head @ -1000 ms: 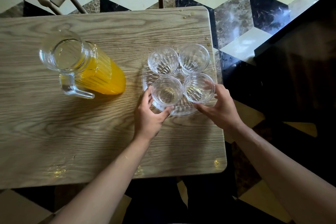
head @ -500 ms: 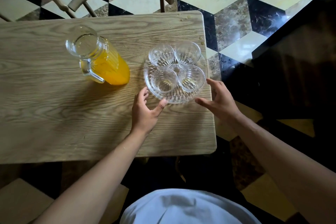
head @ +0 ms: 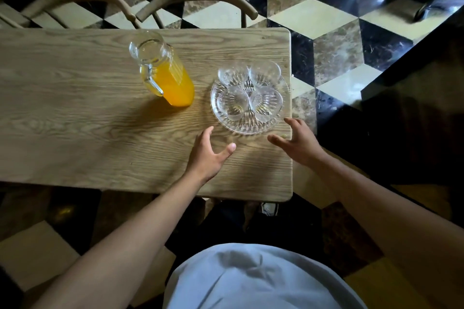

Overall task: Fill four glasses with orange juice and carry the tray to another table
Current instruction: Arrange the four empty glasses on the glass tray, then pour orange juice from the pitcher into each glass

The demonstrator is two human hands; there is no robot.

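Both hands were off the tray (head: 251, 129), fingers spread, holding nothing: left hand (head: 207, 158) just below its near-left edge, right hand (head: 298, 142) by the table (head: 75, 120) corner. Four glasses (head: 232, 105) sat empty on tray. Jug (head: 165, 75) w/ juice stood left of tray, apart.

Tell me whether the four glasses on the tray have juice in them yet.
Empty: all four glasses look clear, while the orange juice sits in the pitcher.

Four empty clear glasses (head: 249, 91) stand clustered upright on a round cut-glass tray (head: 247, 126) near the wooden table's right end. A ribbed glass pitcher (head: 164, 71), partly full of orange juice, stands just left.
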